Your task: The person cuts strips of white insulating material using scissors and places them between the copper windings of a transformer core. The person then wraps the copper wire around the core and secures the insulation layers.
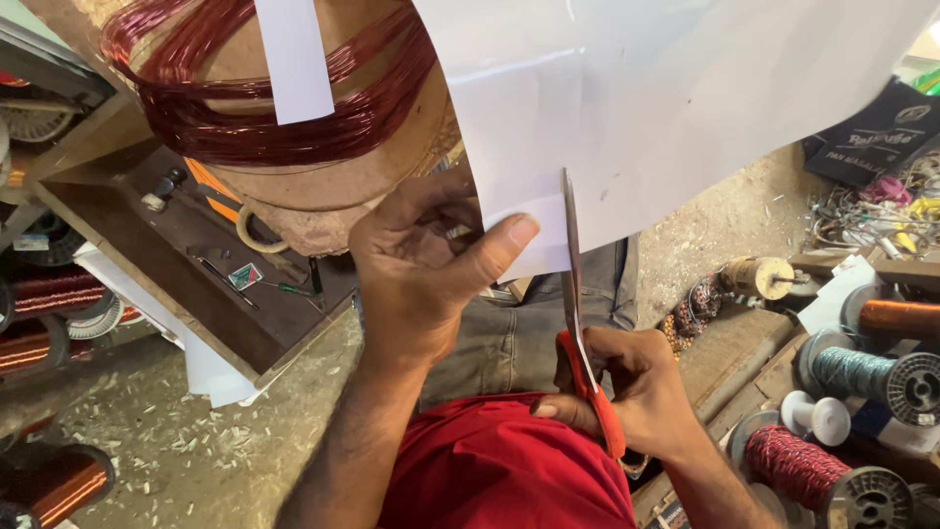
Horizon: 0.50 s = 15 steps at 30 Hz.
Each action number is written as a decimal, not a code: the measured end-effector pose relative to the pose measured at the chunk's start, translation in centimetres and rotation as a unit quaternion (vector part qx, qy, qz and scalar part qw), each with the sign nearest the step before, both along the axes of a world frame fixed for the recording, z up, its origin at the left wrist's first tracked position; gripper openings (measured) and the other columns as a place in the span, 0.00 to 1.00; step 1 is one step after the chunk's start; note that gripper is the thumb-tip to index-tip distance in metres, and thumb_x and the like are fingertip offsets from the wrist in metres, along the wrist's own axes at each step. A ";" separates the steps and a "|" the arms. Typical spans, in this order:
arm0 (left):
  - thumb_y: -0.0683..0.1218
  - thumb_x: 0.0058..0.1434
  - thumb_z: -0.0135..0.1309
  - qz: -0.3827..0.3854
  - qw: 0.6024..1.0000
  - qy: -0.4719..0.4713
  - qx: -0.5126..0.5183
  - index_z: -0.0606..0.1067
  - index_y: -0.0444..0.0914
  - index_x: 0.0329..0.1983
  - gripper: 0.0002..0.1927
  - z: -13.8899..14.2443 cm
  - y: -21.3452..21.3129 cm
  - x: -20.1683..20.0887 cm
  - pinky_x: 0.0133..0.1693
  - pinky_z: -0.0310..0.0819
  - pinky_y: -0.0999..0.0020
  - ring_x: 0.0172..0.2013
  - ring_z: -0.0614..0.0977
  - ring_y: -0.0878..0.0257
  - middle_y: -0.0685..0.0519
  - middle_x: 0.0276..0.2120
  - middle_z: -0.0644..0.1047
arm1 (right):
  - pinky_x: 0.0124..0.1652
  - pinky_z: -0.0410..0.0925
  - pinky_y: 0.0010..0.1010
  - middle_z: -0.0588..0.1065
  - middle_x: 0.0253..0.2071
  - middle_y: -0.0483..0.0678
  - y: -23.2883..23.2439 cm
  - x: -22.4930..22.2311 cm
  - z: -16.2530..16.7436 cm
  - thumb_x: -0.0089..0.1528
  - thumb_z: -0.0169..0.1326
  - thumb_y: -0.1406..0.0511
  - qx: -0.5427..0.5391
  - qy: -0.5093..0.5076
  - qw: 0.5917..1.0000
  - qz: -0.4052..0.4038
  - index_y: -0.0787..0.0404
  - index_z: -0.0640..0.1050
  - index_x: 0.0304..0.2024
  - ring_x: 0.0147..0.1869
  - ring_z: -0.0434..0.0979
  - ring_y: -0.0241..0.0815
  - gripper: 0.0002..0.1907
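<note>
Closest to the person's red-shirted lap, the right hand point(636, 392) is curled shut through the orange handles of a pair of scissors point(580, 323), whose long blade runs up into the lower edge of a white paper sheet point(666, 88). Just above and to the left, the left hand point(421, 264) pinches that same edge, thumb on the front face and fingers folded behind, right beside the blade.

The sheet hangs held up in front of the person, over the knees, not resting on anything. It looks light and thin, stiff enough to hold a flat face but ready to flop or crease, so I judge the best hold is close to the cut line, as the pinch is now, keeping the edge taut against the blade.

Beyond the hands, a narrow paper strip point(294, 59) hangs across a coil of dark red enamelled wire point(264, 108) wound on a tan former. Lower left, an open wooden drawer point(196, 284) holds small tools. Off to the right, spools point(871, 377) of green, red and copper wire lie on the floor, which is littered with paper scraps.
</note>
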<state>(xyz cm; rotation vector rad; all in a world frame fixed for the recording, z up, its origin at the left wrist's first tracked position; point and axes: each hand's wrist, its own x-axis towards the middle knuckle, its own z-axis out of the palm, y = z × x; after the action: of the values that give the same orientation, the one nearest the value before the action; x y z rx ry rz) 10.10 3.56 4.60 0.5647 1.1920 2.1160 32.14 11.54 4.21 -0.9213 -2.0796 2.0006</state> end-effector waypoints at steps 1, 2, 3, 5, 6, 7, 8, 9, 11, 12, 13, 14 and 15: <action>0.34 0.59 0.68 0.012 0.999 0.023 -0.020 0.80 0.33 0.49 0.15 0.1 0.2 -0.4 0.32 0.78 0.74 0.31 0.82 0.69 0.49 0.35 0.84 | 0.27 0.64 0.23 0.76 0.23 0.41 0.0 0.2 -0.1 0.47 0.76 0.62 0.013 0.003 1.000 0.004 0.65 0.80 0.27 0.27 0.72 0.28 0.18; 0.34 0.58 0.69 0.025 0.998 0.045 -0.042 0.81 0.32 0.46 0.14 0.3 0.5 -0.7 0.29 0.76 0.74 0.28 0.81 0.68 0.48 0.34 0.84 | 0.27 0.64 0.23 0.76 0.23 0.41 -0.1 0.4 -0.3 0.47 0.76 0.61 0.025 0.005 1.000 0.008 0.65 0.80 0.27 0.27 0.73 0.28 0.18; 0.35 0.60 0.68 0.027 0.998 0.056 -0.019 0.80 0.34 0.47 0.13 0.4 0.6 -1.1 0.33 0.79 0.74 0.30 0.82 0.69 0.50 0.35 0.84 | 0.28 0.64 0.23 0.76 0.23 0.41 -0.2 0.7 -0.3 0.48 0.76 0.61 0.023 0.000 1.000 0.012 0.65 0.80 0.27 0.27 0.72 0.28 0.18; 0.36 0.63 0.67 0.032 0.997 0.071 0.018 0.80 0.36 0.49 0.13 0.7 0.8 -2.1 0.39 0.83 0.74 0.35 0.84 0.70 0.52 0.37 0.84 | 0.28 0.64 0.23 0.76 0.23 0.41 -0.3 1.1 -0.3 0.49 0.76 0.61 0.019 -0.007 1.000 0.021 0.65 0.80 0.26 0.28 0.71 0.28 0.18; 0.37 0.64 0.67 0.034 0.996 0.072 0.033 0.79 0.37 0.50 0.13 0.8 0.8 -2.5 0.42 0.84 0.75 0.36 0.84 0.70 0.52 0.38 0.83 | 0.27 0.63 0.23 0.76 0.22 0.42 -0.3 1.2 -0.3 0.47 0.76 0.61 0.013 -0.030 0.999 0.023 0.65 0.80 0.25 0.26 0.71 0.29 0.19; 0.37 0.64 0.67 0.034 0.997 0.062 0.040 0.79 0.37 0.51 0.14 0.9 0.9 -2.7 0.43 0.84 0.75 0.38 0.84 0.70 0.52 0.39 0.83 | 0.26 0.62 0.24 0.76 0.20 0.42 -0.2 1.3 -0.2 0.46 0.77 0.60 0.007 -0.054 0.998 0.024 0.65 0.80 0.24 0.25 0.70 0.29 0.19; 0.37 0.64 0.68 0.035 0.997 0.058 0.037 0.79 0.36 0.51 0.14 0.9 0.9 -2.7 0.42 0.83 0.75 0.37 0.84 0.70 0.52 0.39 0.83 | 0.25 0.61 0.24 0.75 0.19 0.43 -0.1 1.3 -0.1 0.44 0.77 0.59 0.001 -0.077 0.997 0.024 0.66 0.80 0.23 0.24 0.70 0.30 0.20; 0.37 0.64 0.68 0.035 0.997 0.054 0.034 0.79 0.35 0.51 0.14 0.8 0.9 -2.7 0.42 0.82 0.75 0.37 0.83 0.70 0.52 0.38 0.83 | 0.25 0.61 0.24 0.75 0.19 0.43 0.1 1.2 0.0 0.43 0.78 0.58 -0.031 -0.076 0.996 0.027 0.66 0.80 0.24 0.24 0.70 0.31 0.22; 0.36 0.65 0.69 0.035 0.998 0.054 0.015 0.79 0.34 0.50 0.13 0.6 0.7 -2.3 0.38 0.81 0.76 0.34 0.82 0.71 0.51 0.36 0.83 | 0.24 0.60 0.25 0.75 0.20 0.43 0.7 0.9 0.5 0.40 0.78 0.55 -0.098 -0.076 0.992 0.030 0.67 0.80 0.27 0.24 0.69 0.31 0.27; 0.36 0.65 0.69 0.035 0.998 0.052 0.010 0.80 0.33 0.49 0.12 0.4 0.5 -1.9 0.37 0.80 0.76 0.34 0.82 0.71 0.51 0.35 0.83 | 0.27 0.62 0.25 0.75 0.22 0.42 0.9 0.7 0.8 0.41 0.77 0.52 -0.086 -0.057 0.993 0.051 0.66 0.80 0.30 0.27 0.71 0.31 0.28; 0.36 0.65 0.69 0.033 0.998 0.048 0.015 0.79 0.33 0.50 0.13 0.3 0.3 -1.6 0.38 0.81 0.76 0.34 0.82 0.71 0.51 0.35 0.83 | 0.29 0.64 0.24 0.75 0.24 0.41 1.4 0.4 1.0 0.41 0.77 0.50 -0.073 -0.040 0.994 0.070 0.65 0.80 0.32 0.29 0.72 0.30 0.31; 0.35 0.65 0.69 0.030 0.999 0.042 0.016 0.79 0.33 0.50 0.13 0.1 0.0 -1.3 0.39 0.81 0.76 0.35 0.83 0.71 0.51 0.35 0.83 | 0.31 0.66 0.24 0.75 0.26 0.40 1.7 0.2 1.3 0.42 0.76 0.47 -0.061 -0.025 0.994 0.088 0.64 0.80 0.35 0.31 0.74 0.30 0.33; 0.35 0.65 0.69 0.027 0.999 0.036 0.016 0.79 0.33 0.50 0.13 0.0 -0.3 -1.0 0.40 0.82 0.76 0.35 0.83 0.70 0.51 0.35 0.83 | 0.31 0.66 0.24 0.76 0.26 0.40 1.9 -0.1 1.5 0.42 0.76 0.46 -0.055 -0.032 0.994 0.092 0.64 0.80 0.34 0.31 0.74 0.30 0.33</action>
<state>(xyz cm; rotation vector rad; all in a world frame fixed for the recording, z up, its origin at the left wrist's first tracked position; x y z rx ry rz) 9.15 3.30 4.55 0.6349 1.2267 2.1804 32.03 13.49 5.70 -0.8506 -2.1806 2.2243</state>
